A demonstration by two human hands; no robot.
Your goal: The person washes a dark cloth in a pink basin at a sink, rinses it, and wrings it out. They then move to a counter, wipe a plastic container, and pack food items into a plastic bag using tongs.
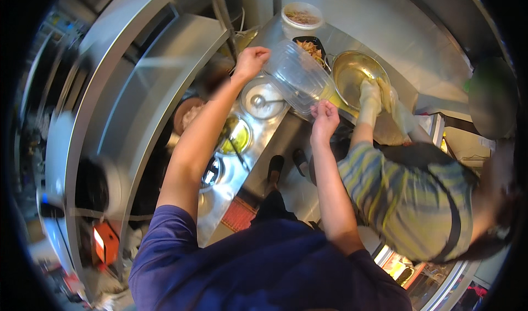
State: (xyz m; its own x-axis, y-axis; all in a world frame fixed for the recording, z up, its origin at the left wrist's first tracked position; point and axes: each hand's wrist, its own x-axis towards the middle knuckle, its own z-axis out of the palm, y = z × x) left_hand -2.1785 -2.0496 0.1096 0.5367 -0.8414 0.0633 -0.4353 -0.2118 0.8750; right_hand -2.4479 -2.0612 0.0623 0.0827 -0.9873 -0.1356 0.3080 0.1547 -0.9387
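My left hand (251,61) and my right hand (326,117) pinch opposite ends of a clear plastic container lid (299,78). The lid is tilted above the steel counter's corner and overlaps part of a black takeaway container (317,42) in view. Shredded brownish food (310,50) fills that container; whether the lid touches it I cannot tell. Below my left forearm, a round pan of white contents (264,98) with a ladle sits in the counter. Beside it is a round pan of yellow-green liquid (236,140), crossed by a dark utensil handle.
On my right, a co-worker in a striped shirt (412,203) has gloved hands (373,96) in a large metal bowl (350,69). A white tub of food (303,20) stands at the back. Steel shelving (136,92) rises along the left. A bowl of pale food (189,113) is partly behind my forearm.
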